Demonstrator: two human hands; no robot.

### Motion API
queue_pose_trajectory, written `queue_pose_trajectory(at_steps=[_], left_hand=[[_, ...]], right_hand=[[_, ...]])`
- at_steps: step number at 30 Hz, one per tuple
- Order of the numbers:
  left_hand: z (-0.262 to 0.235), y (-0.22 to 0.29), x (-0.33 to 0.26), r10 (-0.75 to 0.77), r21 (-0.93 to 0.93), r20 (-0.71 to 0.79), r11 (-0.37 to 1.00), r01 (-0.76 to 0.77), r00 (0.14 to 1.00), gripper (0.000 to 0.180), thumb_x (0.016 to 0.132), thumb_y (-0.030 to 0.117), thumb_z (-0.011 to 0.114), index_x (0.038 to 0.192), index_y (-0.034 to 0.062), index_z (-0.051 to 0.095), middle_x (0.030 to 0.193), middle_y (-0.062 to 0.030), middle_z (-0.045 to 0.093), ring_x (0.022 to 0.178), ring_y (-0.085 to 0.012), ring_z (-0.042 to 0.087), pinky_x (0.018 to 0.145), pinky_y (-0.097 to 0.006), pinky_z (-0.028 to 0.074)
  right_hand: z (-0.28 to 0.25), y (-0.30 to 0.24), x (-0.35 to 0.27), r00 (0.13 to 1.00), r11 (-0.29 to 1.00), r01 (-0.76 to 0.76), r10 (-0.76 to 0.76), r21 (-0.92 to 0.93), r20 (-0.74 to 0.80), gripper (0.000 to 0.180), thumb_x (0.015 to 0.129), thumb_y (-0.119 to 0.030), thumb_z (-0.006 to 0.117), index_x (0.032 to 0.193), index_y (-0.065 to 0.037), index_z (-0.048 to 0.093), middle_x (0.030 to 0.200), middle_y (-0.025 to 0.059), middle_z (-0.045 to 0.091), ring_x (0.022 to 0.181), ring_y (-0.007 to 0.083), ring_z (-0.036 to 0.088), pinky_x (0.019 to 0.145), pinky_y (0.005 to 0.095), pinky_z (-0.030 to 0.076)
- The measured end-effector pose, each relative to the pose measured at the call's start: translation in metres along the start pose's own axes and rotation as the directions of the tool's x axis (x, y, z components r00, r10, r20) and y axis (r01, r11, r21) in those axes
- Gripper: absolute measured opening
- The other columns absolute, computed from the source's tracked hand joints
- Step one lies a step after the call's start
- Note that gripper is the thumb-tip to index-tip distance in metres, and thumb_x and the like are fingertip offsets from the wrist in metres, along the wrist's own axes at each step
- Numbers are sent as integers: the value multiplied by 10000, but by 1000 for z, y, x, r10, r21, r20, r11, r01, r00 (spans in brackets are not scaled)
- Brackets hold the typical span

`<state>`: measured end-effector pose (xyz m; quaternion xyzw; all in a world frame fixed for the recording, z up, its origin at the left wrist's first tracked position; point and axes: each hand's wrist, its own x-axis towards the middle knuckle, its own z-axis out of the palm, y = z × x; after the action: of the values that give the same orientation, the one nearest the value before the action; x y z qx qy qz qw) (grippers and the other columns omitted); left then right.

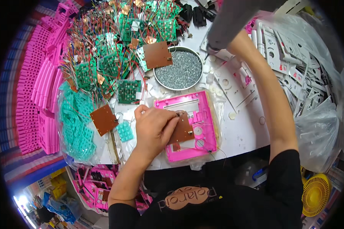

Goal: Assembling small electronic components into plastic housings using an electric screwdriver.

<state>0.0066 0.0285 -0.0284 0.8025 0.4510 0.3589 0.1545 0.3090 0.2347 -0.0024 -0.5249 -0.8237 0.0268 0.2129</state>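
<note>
A white desk [242,133] carries everything, crowded on all sides. Along its left edge stand long rows of pink plastic housings [38,87], and beside them lies a clear bag of teal rubber keypads [74,122]. Behind these spreads a tangle of green circuit boards [114,65] with thin coloured wires. On the right sits a heap of white plastic panels [294,57], partly in clear bags. Near the middle back is a round metal tray [178,68] filled with small silvery screws.

Just in front of that tray, at the near edge of the desk, lies a pink frame [202,114], flat and open side up. A brown circuit board [182,129] rests inside it, directly under the left hand [153,128]. That hand lies palm down over the board's left part, fingers curled together, the thumb and forefinger tips pinching at the board's upper edge; the forearm comes in from the lower edge.

The right arm stretches up and away to the back of the desk, well apart from the frame. The right hand [218,42] is hidden behind a blurred grey shape, so whether it is spread or clenched cannot be told.
</note>
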Motion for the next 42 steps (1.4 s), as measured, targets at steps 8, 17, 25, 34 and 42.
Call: queue_pose_trajectory(at_steps=[8,17,25,34,42], left_hand=[[5,2,-17,-24,51,-21,998,25,999,122,832,110,795,936,118,731,857,-8,724,747,-204,630,811,-387,363],[4,-5,-20,27,47,-51,999,-25,998,135,833,104,791,948,132,728,880,2,725,781,-192,637,825,-383,357],[-6,-10,-11,-12,-7,-60,1000,12,998,136,834,38,773,949,99,732,904,-27,731,798,-173,639,831,-361,394],[-29,-16,10,61,-98,114,994,-50,992,134,831,39,766,949,50,702,904,-81,708,823,-262,662,735,-349,482],[-35,-25,39,221,-205,356,966,-155,908,139,823,51,747,919,48,648,835,-101,625,789,-344,633,677,-430,492]], right_hand=[[71,13,88,987,969,114,-85,-221,136,369,885,-228,678,1208,-51,695,967,177,747,800,304,709,754,410,569],[-70,-28,-98,935,826,-353,325,438,141,578,838,-208,761,1384,-87,615,1011,89,733,820,164,651,765,309,545],[-67,-136,-178,934,931,16,-145,366,328,605,741,-64,749,1334,-88,634,1107,119,672,971,307,646,817,382,558],[-25,-149,-140,922,886,201,-315,417,225,568,746,-87,782,1289,-44,621,1111,129,633,1018,334,610,859,419,539],[-15,-146,-142,932,848,202,-319,490,169,518,744,-82,779,1240,-29,638,1115,136,639,1007,337,618,865,422,538]])
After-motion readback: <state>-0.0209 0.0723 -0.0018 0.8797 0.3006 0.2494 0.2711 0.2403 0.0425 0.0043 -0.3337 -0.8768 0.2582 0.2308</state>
